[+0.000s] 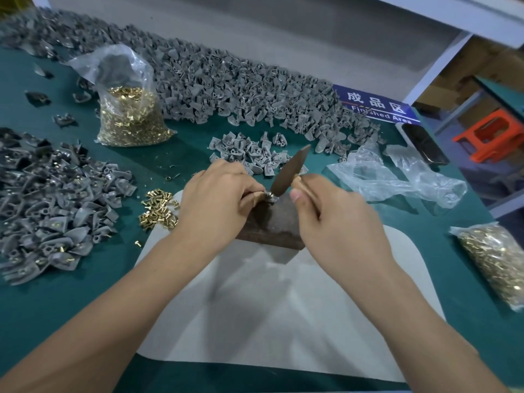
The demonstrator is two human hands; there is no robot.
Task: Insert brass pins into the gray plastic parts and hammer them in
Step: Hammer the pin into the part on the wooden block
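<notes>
Left fingers (pixel 249 194) pinch gray part (pixel 266 197); right hand (pixel 334 211) grips hammer (pixel 289 171).

Hidden under the left hand (pixel 215 199): most of the gray part (pixel 262 195) on the dark block (pixel 272 225), with the fingertips curled out of sight. Blurred: the hammer head (pixel 289 168), shape not clear; handle mostly covered by the right hand (pixel 331 214). Cut by the right edge: bag of brass pins (pixel 493 259). Cut by the left edge: pile of gray parts (pixel 54 199). Partly unreadable: small English words on the blue sign (pixel 377 106).
</notes>
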